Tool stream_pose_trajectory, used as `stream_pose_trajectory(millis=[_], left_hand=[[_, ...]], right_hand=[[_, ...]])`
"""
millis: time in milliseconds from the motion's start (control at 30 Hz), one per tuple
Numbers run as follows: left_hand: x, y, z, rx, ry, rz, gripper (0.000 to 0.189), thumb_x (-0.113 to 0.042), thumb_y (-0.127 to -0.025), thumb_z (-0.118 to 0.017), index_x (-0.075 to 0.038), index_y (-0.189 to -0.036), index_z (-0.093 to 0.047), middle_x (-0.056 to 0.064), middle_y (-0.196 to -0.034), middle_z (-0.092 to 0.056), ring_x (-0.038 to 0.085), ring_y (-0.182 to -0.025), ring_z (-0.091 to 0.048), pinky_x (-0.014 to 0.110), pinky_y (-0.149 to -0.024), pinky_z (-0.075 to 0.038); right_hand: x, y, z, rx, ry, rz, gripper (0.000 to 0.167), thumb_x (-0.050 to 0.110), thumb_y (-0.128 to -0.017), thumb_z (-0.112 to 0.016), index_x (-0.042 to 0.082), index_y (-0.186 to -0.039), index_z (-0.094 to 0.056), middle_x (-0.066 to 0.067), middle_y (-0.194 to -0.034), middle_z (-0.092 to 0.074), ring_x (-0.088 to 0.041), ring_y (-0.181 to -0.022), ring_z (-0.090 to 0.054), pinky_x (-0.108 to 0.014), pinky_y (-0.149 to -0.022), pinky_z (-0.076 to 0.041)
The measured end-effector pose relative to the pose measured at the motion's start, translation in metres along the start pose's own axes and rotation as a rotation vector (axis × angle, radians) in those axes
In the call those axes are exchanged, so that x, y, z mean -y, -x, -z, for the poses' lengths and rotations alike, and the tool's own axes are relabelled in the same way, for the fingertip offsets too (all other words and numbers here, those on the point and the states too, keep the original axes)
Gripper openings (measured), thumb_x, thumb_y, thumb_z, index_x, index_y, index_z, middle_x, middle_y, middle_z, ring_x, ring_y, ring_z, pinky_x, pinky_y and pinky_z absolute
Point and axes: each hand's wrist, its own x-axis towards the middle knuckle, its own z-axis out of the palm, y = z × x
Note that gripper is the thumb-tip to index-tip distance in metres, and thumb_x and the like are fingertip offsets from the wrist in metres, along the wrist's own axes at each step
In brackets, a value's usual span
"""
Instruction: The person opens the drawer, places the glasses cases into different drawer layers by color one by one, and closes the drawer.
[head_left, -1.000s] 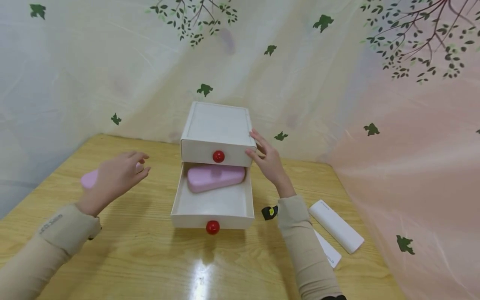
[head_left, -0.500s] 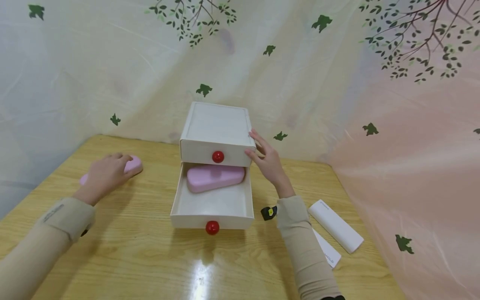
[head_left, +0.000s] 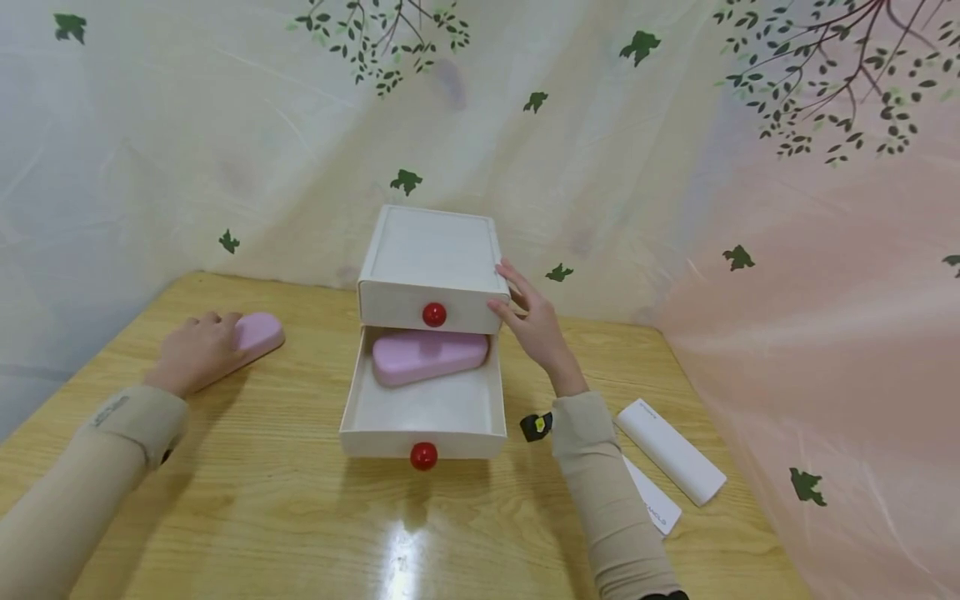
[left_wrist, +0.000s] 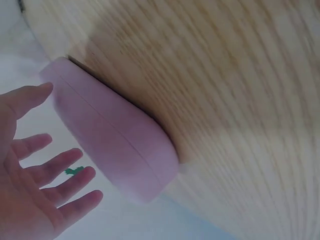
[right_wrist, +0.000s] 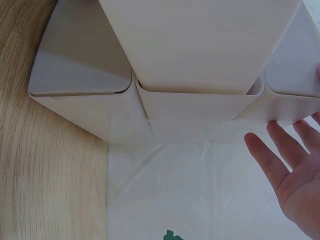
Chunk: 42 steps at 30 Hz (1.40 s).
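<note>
**Wooden table [head_left: 300, 508], leaf-printed sheet [head_left: 315, 167] behind: left hand [head_left: 193, 352] on a pink case [head_left: 258, 333], right hand [head_left: 534, 323] on a white drawer unit [head_left: 435, 250]**

The left hand lies over the pink case, which rests on the table near its left edge. In the left wrist view the fingers are spread and nearly straight, with the thumb tip over the case; no firm grip shows.

The right hand, its fingers extended and loosely parted, touches the unit's upper right front corner, thumb on the front face and fingers along the side. It has nothing lifted.

The unit stands at mid-table. The right wrist view shows three tiers, the middle drawer [head_left: 420, 417] pulled out. Inside, toward the back, lies a second pink case [head_left: 430, 358], slightly aslant. A red knob [head_left: 434, 314] sits on the top front, and another red knob [head_left: 423, 456] on the pulled-out one.

Just beside the right cuff [head_left: 585, 421] is a small black object [head_left: 536, 427] with a yellow mark. Farther right, a white box [head_left: 671, 452] lies on the table, near a second white box [head_left: 654, 500] partly hidden by the sleeve [head_left: 615, 517].
</note>
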Motion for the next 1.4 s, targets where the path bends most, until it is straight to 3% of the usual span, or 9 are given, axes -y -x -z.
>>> stream_pose_trajectory(millis=[300, 600, 833, 1100, 1400], left_hand=[[0.018, 0.000, -0.006, 0.154, 0.037, 0.023, 0.064, -0.034, -0.097, -0.049, 0.009, -0.143, -0.033, 0.046, -0.126, -0.043, 0.064, -0.108, -0.046, 0.072, -0.079, -0.044], [0.025, 0.001, -0.006, 0.149, 0.035, -0.001, 0.068, -0.035, -0.092, -0.059, 0.006, -0.142, -0.036, 0.043, -0.120, -0.050, 0.059, -0.105, -0.051, 0.068, -0.074, -0.048], [0.028, 0.003, -0.010, 0.142, 0.059, -0.008, 0.069, -0.037, -0.094, -0.055, 0.007, -0.144, -0.035, 0.045, -0.122, -0.048, 0.060, -0.106, -0.050, 0.070, -0.077, -0.046], [0.026, 0.008, -0.014, 0.052, 0.112, -0.031, 0.066, -0.039, -0.100, -0.048, 0.011, -0.141, -0.037, 0.047, -0.122, -0.048, 0.062, -0.106, -0.048, 0.071, -0.083, -0.043], [-0.009, 0.026, -0.001, -0.106, 0.210, -0.124, 0.056, -0.035, -0.095, -0.059, 0.003, -0.135, -0.052, 0.041, -0.121, -0.055, 0.054, -0.109, -0.055, 0.067, -0.087, -0.044]], right_hand=[[0.000, -0.003, 0.000, 0.016, -0.016, -0.037, 0.058, 0.010, -0.097, -0.057, 0.008, -0.150, -0.033, -0.006, -0.163, -0.018, -0.042, -0.140, -0.037, -0.052, -0.102, -0.046], [-0.002, -0.001, 0.001, 0.004, 0.000, -0.005, 0.057, 0.019, -0.098, -0.058, 0.018, -0.150, -0.036, 0.003, -0.162, -0.021, -0.039, -0.139, -0.039, -0.050, -0.101, -0.047], [-0.001, 0.000, 0.001, 0.008, -0.008, 0.009, 0.057, 0.020, -0.098, -0.058, 0.018, -0.150, -0.037, 0.003, -0.162, -0.022, -0.039, -0.139, -0.039, -0.051, -0.101, -0.048], [-0.003, -0.001, 0.000, 0.014, -0.015, 0.013, 0.057, 0.023, -0.098, -0.059, 0.018, -0.150, -0.036, 0.003, -0.162, -0.021, -0.040, -0.139, -0.038, -0.051, -0.101, -0.047], [-0.002, -0.001, 0.000, 0.009, -0.022, -0.009, 0.058, 0.021, -0.097, -0.059, 0.018, -0.150, -0.035, 0.004, -0.162, -0.020, -0.039, -0.140, -0.037, -0.051, -0.102, -0.046]])
